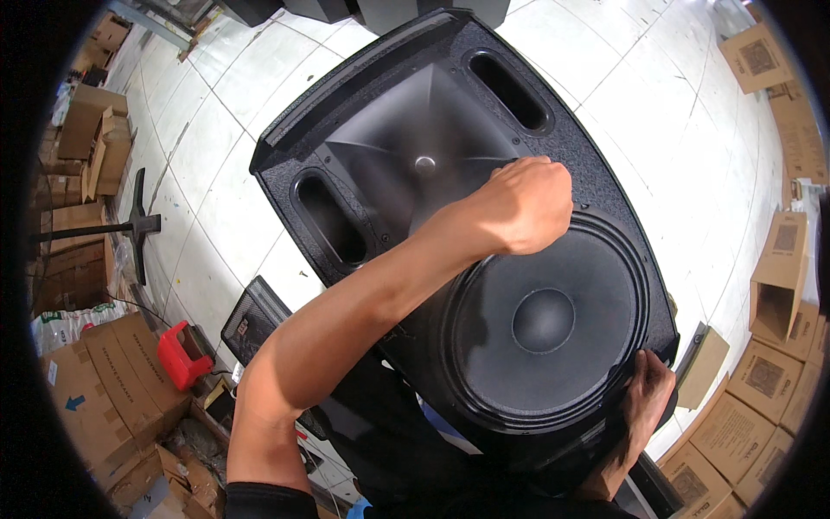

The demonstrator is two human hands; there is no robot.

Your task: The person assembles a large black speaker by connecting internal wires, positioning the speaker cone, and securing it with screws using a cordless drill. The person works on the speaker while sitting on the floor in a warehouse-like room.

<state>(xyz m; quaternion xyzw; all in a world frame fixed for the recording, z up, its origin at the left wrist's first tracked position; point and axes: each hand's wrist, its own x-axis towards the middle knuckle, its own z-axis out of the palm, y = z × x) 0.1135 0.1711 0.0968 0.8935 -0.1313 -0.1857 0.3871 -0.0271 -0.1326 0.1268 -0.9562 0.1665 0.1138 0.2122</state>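
A large black loudspeaker cabinet (596, 169) lies face up and slanted before me, its front uncovered. Its upper half holds a square horn (415, 117) between two slot-shaped openings. Below the horn sits a round black woofer (544, 321) with a domed centre. My left hand (532, 206) is closed in a fist over the woofer's upper rim, and whatever its fingers hold is hidden beneath it. At the lower right, my right hand (650, 389) grips the cabinet's edge beside the woofer's rim, with part of its fingers out of sight.
Cardboard boxes line the right (735, 437) and left (112, 381) sides. A red plastic object (184, 356) and a black mesh grille (253, 320) are at the left, below a black stand base (141, 227). More black cabinets (432, 13) stand beyond on the white tiled floor (233, 164).
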